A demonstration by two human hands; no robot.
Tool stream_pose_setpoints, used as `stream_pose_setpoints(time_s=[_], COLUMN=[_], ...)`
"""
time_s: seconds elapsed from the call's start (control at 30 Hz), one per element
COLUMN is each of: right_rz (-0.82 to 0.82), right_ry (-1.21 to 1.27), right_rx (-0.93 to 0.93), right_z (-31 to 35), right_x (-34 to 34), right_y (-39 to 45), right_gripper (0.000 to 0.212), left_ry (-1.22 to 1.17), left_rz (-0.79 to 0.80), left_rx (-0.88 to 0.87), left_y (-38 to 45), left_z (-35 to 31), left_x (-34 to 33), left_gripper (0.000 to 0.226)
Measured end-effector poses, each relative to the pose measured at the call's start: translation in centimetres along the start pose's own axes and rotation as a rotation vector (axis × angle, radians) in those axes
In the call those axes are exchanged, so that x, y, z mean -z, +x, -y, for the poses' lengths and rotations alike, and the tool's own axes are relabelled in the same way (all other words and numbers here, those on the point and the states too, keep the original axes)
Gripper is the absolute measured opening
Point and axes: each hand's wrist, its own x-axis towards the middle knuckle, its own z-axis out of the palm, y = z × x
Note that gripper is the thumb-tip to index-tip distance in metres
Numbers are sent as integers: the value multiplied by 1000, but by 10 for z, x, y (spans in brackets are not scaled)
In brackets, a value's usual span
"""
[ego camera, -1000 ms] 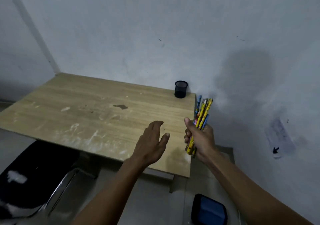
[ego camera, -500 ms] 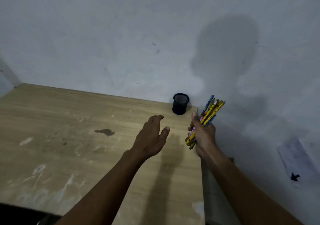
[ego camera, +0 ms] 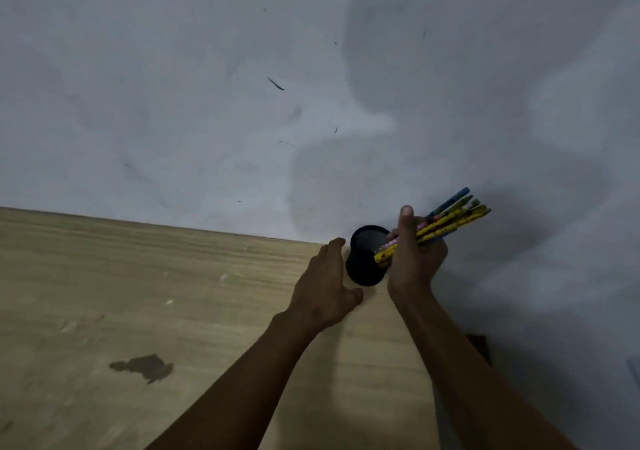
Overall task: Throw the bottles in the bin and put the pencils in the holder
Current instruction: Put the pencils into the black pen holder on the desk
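The right hand [ego camera: 414, 259] has a tight grip around the middle of the pencils [ego camera: 446, 222], tips at the holder [ego camera: 365, 259] mouth. They look light, stiff, slippery. The left hand [ego camera: 323, 287], open, sits beside the holder.

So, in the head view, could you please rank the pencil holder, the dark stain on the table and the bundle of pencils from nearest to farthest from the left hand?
1. Pencil holder: right beside the left hand, at the table's far corner.
2. Bundle of pencils: beyond the holder, gripped in the right hand.
3. Dark stain: far off on the table's near left.
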Motion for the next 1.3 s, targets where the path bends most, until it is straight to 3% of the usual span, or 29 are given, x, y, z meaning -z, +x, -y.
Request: stream_pose_setpoints(time_s=[0.27,0.47,0.63,0.87,1.3], right_rz=[26,48,-26,47,168], right_ry=[-115,-272,-497,-372,-327], right_rx=[36,79,28,-273,-196], right_z=[-40,-50,-57,-71,-58], right_x=[-14,-14,-7,4,10], right_y=[21,16,25,25,22], right_gripper=[28,25,34,48,45], left_ry=[26,17,-15,-81,-130], left_rz=[-31,-92,-83,-95,-108], left_rx=[63,21,-31,-19,-11], left_y=[57,70,70,73,71], left_z=[3,1,6,8,7], left_x=[-35,-51,-54,-57,-58], left_gripper=[106,63,73,78,73])
